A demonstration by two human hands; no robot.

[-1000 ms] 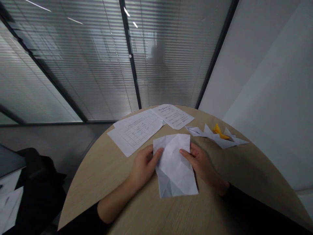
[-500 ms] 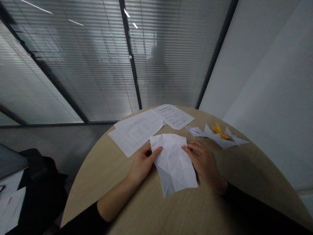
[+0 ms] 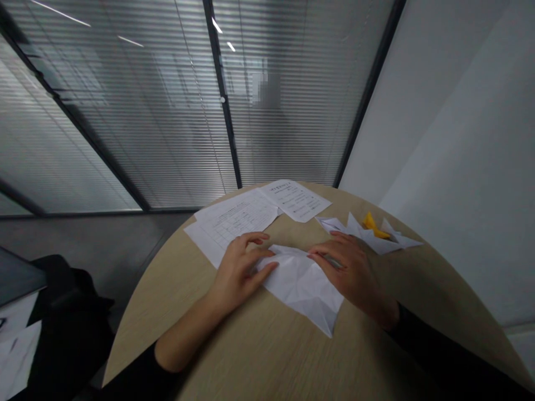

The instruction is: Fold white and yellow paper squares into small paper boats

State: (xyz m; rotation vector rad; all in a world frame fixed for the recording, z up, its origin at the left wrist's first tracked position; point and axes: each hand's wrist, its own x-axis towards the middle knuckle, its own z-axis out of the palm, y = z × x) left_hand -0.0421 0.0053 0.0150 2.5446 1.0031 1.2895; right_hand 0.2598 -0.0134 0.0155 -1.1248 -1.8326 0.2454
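A creased white sheet of paper (image 3: pixel 303 281) lies at a slant over the table in front of me, one corner pointing toward me. My right hand (image 3: pixel 345 264) pinches its upper right edge between thumb and fingers. At the upper left edge is my left hand (image 3: pixel 242 267), with its thumb and fingers apart around the paper's corner; the thumb tip rests against the sheet. Part of that left edge is hidden behind the left fingers.
Printed sheets (image 3: pixel 234 214) lie at the back of the round wooden table (image 3: pixel 167 301). Folded white paper shapes (image 3: pixel 382 245) and a yellow folded piece (image 3: pixel 374 225) sit to the right. A black chair (image 3: pixel 69 323) holding papers stands at the left.
The creased sheet has turned and dropped lower, its near corner swinging right. My left fingers have loosened and spread; my right hand still pinches the edge.
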